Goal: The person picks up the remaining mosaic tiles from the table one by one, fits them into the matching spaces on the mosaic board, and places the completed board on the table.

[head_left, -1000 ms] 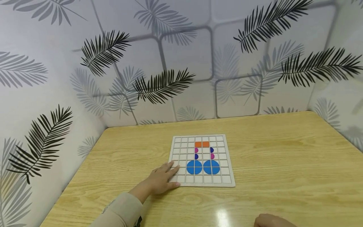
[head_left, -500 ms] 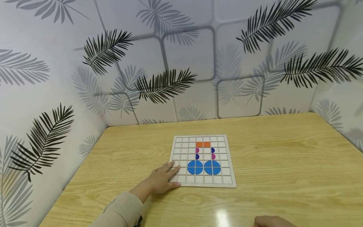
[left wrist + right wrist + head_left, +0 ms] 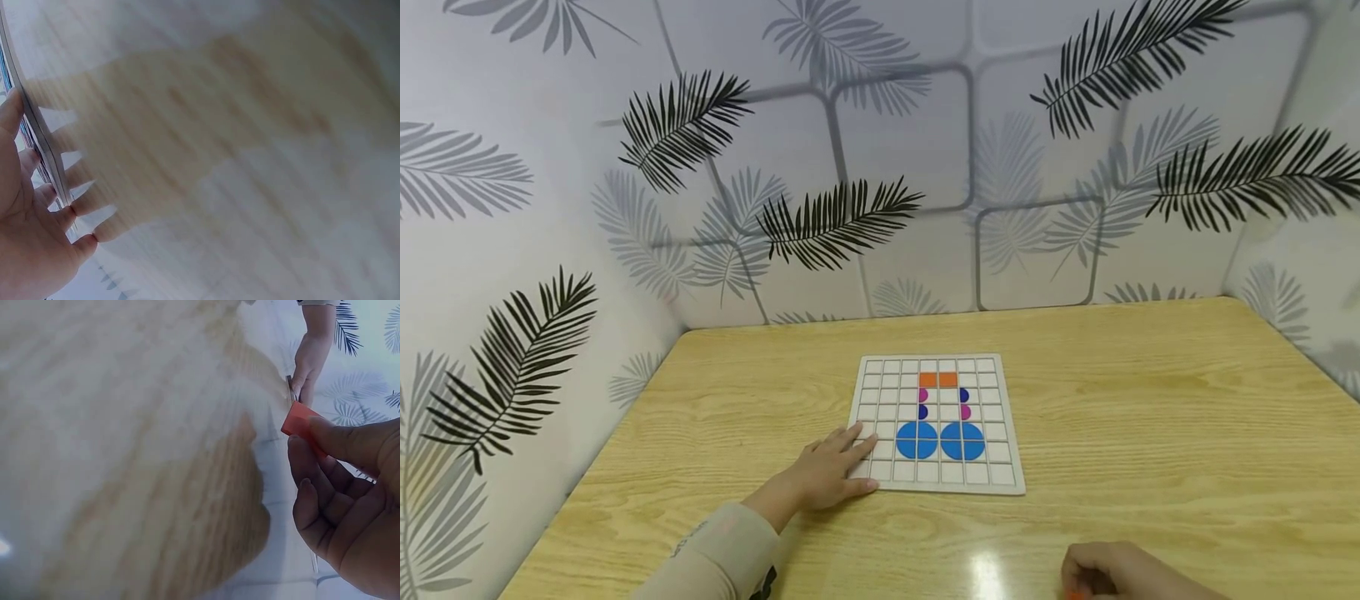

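A white square grid board [image 3: 943,477] lies on the table, with flat coloured tiles in its cells. Two orange square tiles [image 3: 938,379] sit near the top. Small pink and dark blue half-round tiles [image 3: 965,412] are below them in two columns. Lower down, blue quarter-round tiles make two discs [image 3: 917,440]. My left hand [image 3: 829,468] rests with spread fingers on the board's left edge. My right hand [image 3: 1112,570], at the front right of the table, pinches an orange-red square tile [image 3: 302,425] between thumb and index finger; its other fingers are curled.
The wood-grain table [image 3: 1150,417] reaches back to a wall [image 3: 910,150] covered in a leaf pattern. More patterned wall stands along the left and right sides. A bright light reflection [image 3: 987,575] shows near the front.
My right hand has moved slightly up into the head view, and an orange-red tile now shows at its fingers. My left hand stays on the board.
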The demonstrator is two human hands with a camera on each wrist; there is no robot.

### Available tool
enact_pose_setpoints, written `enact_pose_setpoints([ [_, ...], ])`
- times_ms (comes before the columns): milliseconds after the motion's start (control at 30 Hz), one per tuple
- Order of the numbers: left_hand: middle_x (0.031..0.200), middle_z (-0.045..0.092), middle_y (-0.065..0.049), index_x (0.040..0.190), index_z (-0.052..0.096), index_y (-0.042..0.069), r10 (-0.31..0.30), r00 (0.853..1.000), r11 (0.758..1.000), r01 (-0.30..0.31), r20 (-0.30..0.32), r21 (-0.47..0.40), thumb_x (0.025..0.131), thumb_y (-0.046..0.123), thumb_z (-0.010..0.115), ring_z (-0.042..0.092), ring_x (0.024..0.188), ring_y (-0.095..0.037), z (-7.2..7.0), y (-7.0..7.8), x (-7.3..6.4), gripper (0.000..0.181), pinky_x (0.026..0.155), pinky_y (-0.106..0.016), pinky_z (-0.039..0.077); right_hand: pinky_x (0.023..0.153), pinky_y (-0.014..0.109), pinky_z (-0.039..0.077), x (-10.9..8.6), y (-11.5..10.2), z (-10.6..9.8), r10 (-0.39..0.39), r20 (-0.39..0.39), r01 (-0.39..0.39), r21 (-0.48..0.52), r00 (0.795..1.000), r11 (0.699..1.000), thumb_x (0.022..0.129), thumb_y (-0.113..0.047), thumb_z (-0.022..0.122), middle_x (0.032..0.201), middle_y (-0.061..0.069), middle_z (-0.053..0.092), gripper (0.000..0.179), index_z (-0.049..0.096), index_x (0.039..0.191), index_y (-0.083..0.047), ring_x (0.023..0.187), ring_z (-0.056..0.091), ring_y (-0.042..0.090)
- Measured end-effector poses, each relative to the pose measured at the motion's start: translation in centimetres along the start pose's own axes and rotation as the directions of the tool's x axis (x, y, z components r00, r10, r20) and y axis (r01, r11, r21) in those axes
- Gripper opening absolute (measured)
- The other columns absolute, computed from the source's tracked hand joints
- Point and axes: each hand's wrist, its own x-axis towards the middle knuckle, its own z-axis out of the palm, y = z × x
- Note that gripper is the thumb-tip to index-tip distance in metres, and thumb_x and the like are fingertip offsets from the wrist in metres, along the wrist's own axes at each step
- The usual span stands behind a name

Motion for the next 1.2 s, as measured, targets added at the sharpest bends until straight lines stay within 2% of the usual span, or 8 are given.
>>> enact_pose_setpoints([
  [167,0.142,0.014,-0.012,0.138,0.024,0.016,0.010,1.000,1.000,-0.010,-0.007,0.012,0.085,0.052,0.039,0.012,0.127,-0.033,-0.2,0.0,0.1,0.066,0.096,-0.051,0.015,0.049,0.020,0.042,0.5,-0.3,-0.9,-0.026,-0.005,0.026,-0.065,1.000,0.998,0.083,-0.006,0.054,0.074,-0.011,0.050,0.003,0.052,0.083,-0.005,0.065,0.045,-0.003],
  [400,0.142,0.013,-0.010,0.138,0.024,0.018,-0.016,1.000,1.000,0.016,0.014,-0.003,0.085,0.052,0.040,0.011,0.128,-0.031,-0.2,0.1,0.2,0.065,0.098,-0.049,0.014,0.053,0.021,0.042,1.5,-0.5,-1.7,-0.020,-0.089,0.000,-0.219,0.996,0.976,0.080,-0.012,0.059,0.075,-0.012,0.051,0.008,0.052,0.082,-0.008,0.068,0.047,-0.001],
  [567,0.143,0.013,-0.009,0.138,0.024,0.019,-0.024,1.000,1.000,0.024,0.012,-0.012,0.084,0.054,0.039,0.011,0.128,-0.031,0.0,0.0,0.2,0.065,0.098,-0.050,0.014,0.056,0.022,0.044,2.5,-1.2,-2.2,0.034,-0.160,-0.064,-0.181,0.986,0.981,0.079,-0.017,0.061,0.074,-0.007,0.053,0.013,0.053,0.084,-0.008,0.067,0.050,0.002],
  [733,0.142,0.013,-0.009,0.138,0.024,0.019,-0.021,1.000,0.999,0.021,0.006,-0.025,0.084,0.054,0.039,0.011,0.128,-0.031,0.2,-0.1,0.2,0.066,0.097,-0.051,0.013,0.056,0.023,0.043,4.1,-1.7,-2.8,0.074,-0.232,-0.126,-0.215,0.970,0.969,0.077,-0.016,0.064,0.072,-0.003,0.052,0.016,0.053,0.084,-0.006,0.066,0.049,0.005],
  [933,0.142,0.014,-0.009,0.138,0.024,0.019,-0.016,1.000,1.000,0.016,0.000,-0.019,0.084,0.054,0.039,0.011,0.128,-0.031,0.4,-0.2,0.2,0.066,0.097,-0.050,0.014,0.057,0.023,0.044,5.8,-1.8,-3.4,0.135,-0.290,-0.198,-0.202,0.948,0.959,0.075,-0.012,0.065,0.073,0.002,0.053,0.016,0.053,0.082,-0.004,0.065,0.050,0.009],
  [1200,0.143,0.013,-0.009,0.138,0.024,0.019,-0.016,1.000,1.000,0.016,-0.004,-0.004,0.084,0.053,0.039,0.012,0.127,-0.031,0.3,-0.2,0.2,0.065,0.097,-0.050,0.015,0.058,0.023,0.044,8.0,-1.3,-4.8,0.104,-0.386,-0.214,-0.253,0.916,0.944,0.075,-0.008,0.065,0.074,0.003,0.052,0.012,0.055,0.082,-0.004,0.068,0.049,0.013],
])
